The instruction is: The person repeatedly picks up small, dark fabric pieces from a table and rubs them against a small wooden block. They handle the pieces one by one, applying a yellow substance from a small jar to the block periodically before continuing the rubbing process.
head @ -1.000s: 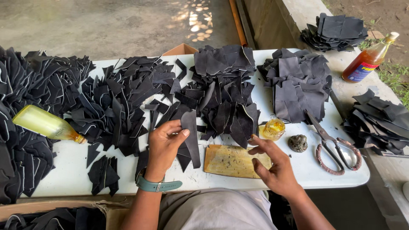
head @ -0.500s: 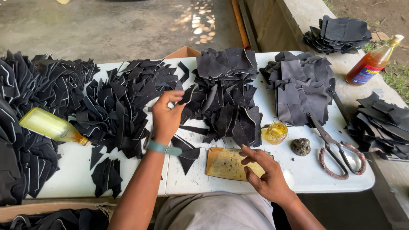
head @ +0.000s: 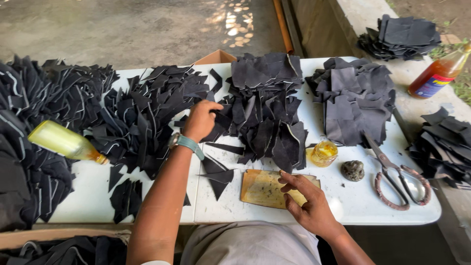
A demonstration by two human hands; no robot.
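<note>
The small glass jar (head: 324, 152) on the white surface (head: 343, 206) holds a yellow liquid; the pale bottle (head: 66, 142) lies on its side at left; the far right bottle (head: 438, 73), with orange liquid, is cut off at the edge; the left hand (head: 201, 119) closes on a black piece (head: 223, 120) at the middle pile, its fingertips hidden; the right hand (head: 308, 203) rests open, fingers spread, on the yellow board (head: 260, 189) at the near edge.

Board (head: 265, 189) on table (head: 343, 206) nearest the person, jar (head: 324, 153), stone (head: 353, 170) and scissors (head: 400, 184) to its right.
</note>
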